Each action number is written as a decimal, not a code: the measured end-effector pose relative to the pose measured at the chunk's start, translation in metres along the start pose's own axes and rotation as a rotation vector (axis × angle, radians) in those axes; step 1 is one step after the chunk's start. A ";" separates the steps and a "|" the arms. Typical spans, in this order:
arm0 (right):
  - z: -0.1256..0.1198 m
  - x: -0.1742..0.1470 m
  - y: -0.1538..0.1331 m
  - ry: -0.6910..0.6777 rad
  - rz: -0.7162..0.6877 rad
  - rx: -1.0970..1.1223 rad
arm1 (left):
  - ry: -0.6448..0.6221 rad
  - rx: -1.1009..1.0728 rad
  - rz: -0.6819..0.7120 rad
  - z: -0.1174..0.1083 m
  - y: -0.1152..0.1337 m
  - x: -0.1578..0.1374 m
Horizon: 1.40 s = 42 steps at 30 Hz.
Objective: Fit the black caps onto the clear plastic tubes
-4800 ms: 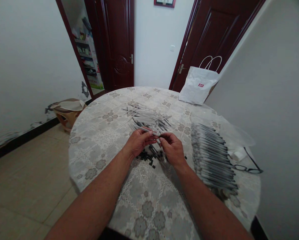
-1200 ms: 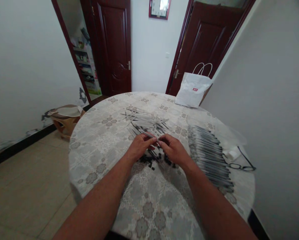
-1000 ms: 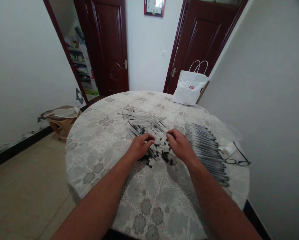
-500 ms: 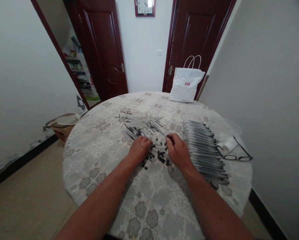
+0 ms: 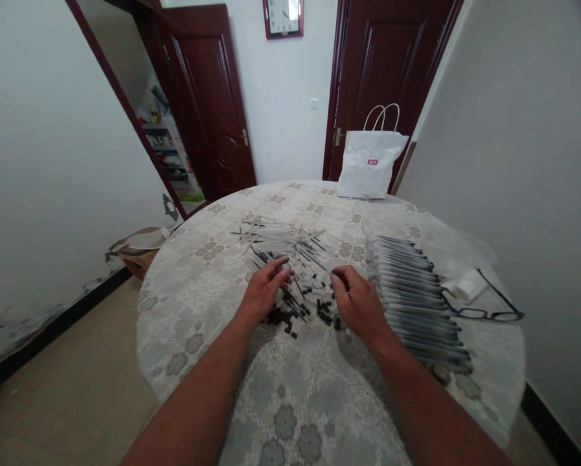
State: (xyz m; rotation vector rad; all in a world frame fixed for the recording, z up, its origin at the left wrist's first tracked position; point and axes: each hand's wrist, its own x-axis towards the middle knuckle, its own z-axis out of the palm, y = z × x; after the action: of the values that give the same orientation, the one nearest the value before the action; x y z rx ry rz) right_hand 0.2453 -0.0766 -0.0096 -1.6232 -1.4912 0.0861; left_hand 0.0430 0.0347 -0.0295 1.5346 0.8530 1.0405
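Observation:
My left hand (image 5: 265, 288) hovers at the near left side of a loose pile, its fingers spread and apart, with thin dark rods just below and beside the fingertips. My right hand (image 5: 361, 298) has thumb and forefinger pinched on one end of a thin pen refill (image 5: 320, 263) that points up and left toward the pile. Slender pale tubes and dark refills make up the pile (image 5: 283, 238). Small black pen caps (image 5: 325, 312) lie scattered between the hands, with more black caps (image 5: 286, 318) under my left hand.
A row of grey, dark-tipped pens (image 5: 411, 291) lies side by side on the right. Beyond it are a white roll (image 5: 469, 285), black-framed glasses (image 5: 494, 316) and clear plastic film. A white paper bag (image 5: 372, 165) stands at the far edge of the round, cloth-covered table (image 5: 290, 388).
My left hand has lifted back from the caps and its fingers have spread, leaving dark rods visible beside it. My right hand keeps its pinch. The whole view has shifted slightly.

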 end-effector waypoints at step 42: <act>0.024 -0.006 -0.020 -0.252 0.374 0.515 | 0.132 -0.559 -0.215 -0.007 0.007 0.007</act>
State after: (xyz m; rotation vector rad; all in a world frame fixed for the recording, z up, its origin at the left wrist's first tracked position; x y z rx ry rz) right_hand 0.2147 -0.0715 -0.0140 -1.4722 -1.1913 0.8400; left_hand 0.0389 0.0422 -0.0204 0.8945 0.7179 1.1117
